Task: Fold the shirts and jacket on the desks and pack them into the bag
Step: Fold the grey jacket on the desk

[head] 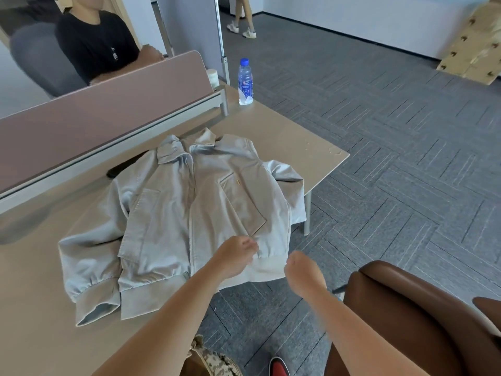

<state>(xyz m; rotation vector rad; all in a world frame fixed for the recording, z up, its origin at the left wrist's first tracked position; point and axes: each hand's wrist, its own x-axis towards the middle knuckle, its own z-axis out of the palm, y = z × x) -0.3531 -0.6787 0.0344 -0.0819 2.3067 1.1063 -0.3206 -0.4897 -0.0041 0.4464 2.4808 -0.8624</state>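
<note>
Notably, the jacket [189, 202] hem overhangs the counter [284, 137] edge above open carpet [393, 172]; left grip [236, 257] pinches the hem, right grip [301, 268] too blurred to tell; bottle [245, 77] label illegible.

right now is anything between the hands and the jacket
Nothing visible does: the left hand is over the jacket hem and the right hand is at its corner. The bottle stands far off.

I see the jacket [189, 207] flat on the desk [298, 142] — partition [108, 112] behind it, bottle [245, 80] at the far corner, chair [406, 308] to my right, bag [211, 359] below the near edge.
</note>
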